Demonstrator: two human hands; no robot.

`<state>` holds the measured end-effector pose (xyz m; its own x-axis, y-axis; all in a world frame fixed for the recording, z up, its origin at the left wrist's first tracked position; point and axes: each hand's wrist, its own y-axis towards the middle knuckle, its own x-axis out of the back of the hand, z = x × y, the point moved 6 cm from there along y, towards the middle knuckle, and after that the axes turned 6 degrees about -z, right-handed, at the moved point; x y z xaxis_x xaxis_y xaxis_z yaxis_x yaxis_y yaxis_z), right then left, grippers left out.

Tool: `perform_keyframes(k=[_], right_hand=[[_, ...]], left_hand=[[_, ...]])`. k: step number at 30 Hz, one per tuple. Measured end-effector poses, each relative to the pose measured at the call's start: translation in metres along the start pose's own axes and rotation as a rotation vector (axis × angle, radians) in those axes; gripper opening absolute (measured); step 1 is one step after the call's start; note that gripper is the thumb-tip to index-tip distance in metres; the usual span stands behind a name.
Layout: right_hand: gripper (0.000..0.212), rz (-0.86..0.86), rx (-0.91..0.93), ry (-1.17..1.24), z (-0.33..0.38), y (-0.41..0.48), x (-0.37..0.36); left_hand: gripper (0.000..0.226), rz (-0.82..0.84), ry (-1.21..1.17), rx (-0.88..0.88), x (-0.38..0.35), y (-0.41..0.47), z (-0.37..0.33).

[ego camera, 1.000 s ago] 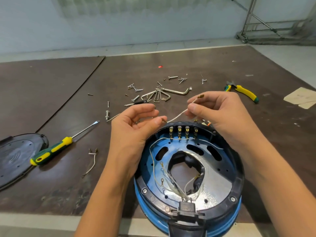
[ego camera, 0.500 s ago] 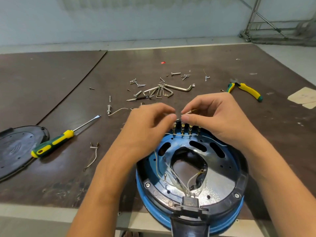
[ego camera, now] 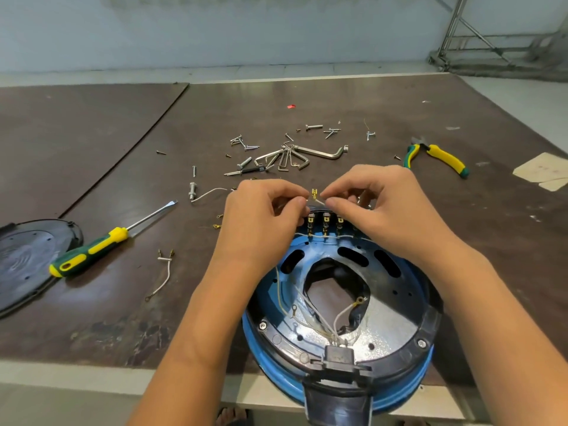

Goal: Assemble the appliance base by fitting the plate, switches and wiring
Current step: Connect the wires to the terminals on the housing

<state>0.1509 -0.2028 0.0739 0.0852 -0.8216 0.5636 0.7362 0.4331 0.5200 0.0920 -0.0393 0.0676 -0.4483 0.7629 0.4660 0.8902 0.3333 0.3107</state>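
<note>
Head view: two hands, one little wire, right over the base.
Left hand [ego camera: 261, 216] and right hand [ego camera: 381, 207] both pinch the short white wire with a brass spade connector [ego camera: 314, 195], just above the row of brass switch terminals [ego camera: 325, 222] at the far rim of the round blue-and-black appliance base [ego camera: 430, 321]. The danger, I'd say: a skewed push bends the connector, or it lands on the wrong terminal.

nothing here can be read. the black plate [ego camera: 33, 259] at the worktop's [ego camera: 276, 96] left edge carries a raised mark at its middle, too faint to make out as letters.
</note>
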Motion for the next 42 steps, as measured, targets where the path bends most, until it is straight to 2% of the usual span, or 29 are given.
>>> perform_keyframes(k=[3,7,10,13,16,19,22,31,35,42], right_hand=[[0.009,0.058,-0.005,-0.032,-0.002,-0.001,-0.005],[0.012,0.124,-0.037,0.008,-0.004,-0.002,-0.014],[0.011,0.156,-0.077,-0.003,-0.007,-0.001,-0.017],[0.009,0.109,-0.099,-0.003,-0.008,-0.001,-0.015],[0.018,0.098,-0.080,-0.120,-0.007,-0.001,-0.012],[0.020,0.167,-0.058,-0.210,-0.006,-0.002,-0.014],[0.010,0.228,-0.073,-0.157,-0.004,-0.004,-0.019],[0.008,0.335,-0.054,-0.221,-0.011,-0.010,-0.031],[0.007,0.405,-0.014,-0.315,-0.015,-0.013,-0.037],[0.007,0.419,-0.016,-0.392,-0.018,-0.012,-0.042]], left_hand=[[0.015,0.054,0.057,-0.019,-0.002,0.000,0.000],[0.011,0.158,0.259,-0.120,-0.009,-0.004,-0.003],[0.010,0.146,0.343,-0.152,-0.010,-0.004,-0.001],[0.011,0.108,0.432,-0.188,-0.010,-0.003,0.001],[0.012,0.110,0.501,-0.175,-0.010,-0.001,0.008],[0.017,0.174,0.472,-0.121,-0.013,0.001,0.016],[0.019,0.214,0.429,-0.088,-0.019,0.001,0.020],[0.013,0.289,0.408,-0.065,-0.024,0.002,0.025],[0.013,0.354,0.457,-0.087,-0.029,0.002,0.027],[0.019,0.400,0.584,-0.101,-0.036,0.003,0.029]])
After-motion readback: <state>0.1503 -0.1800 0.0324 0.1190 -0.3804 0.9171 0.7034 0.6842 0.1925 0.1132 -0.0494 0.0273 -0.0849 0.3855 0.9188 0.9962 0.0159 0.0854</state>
